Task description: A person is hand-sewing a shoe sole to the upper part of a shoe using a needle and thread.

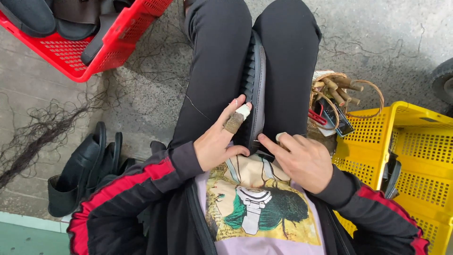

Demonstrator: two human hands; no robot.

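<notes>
Sole [255, 89], black and ribbed along its edge, stands on its side between my thighs, running from my lap toward the knees; I take it as my landmark. My left hand [218, 141] lies against its left face, the fingers [238, 115] stretched out flat along it, one of them wrapped in white and brown tape, the thumb tucked under at the near end. My right hand [302, 158] sits at the near end on the right side, its forefinger pointing at and touching the sole's edge, the thumb raised beside it; neither hand is closed around the sole, both only press on it.

I count one sole in my lap, two hands, three crates.

Far left of the sole, beyond my knee, a red crate [118, 42] holds dark shoe parts stacked loosely. Right of the sole, a yellow crate [415, 141] holds a dark strap-like piece against its inner wall, and a second yellow crate [436, 231] sits nearer to me. Just right of the sole, beside my right thigh, a small wicker basket [373, 92] holds wooden-handled tools and a red-and-black one. Left of the sole, on the concrete floor [141, 94], a pile of black shoes [89, 165] lies near a tangle of dark thread [42, 127].
</notes>
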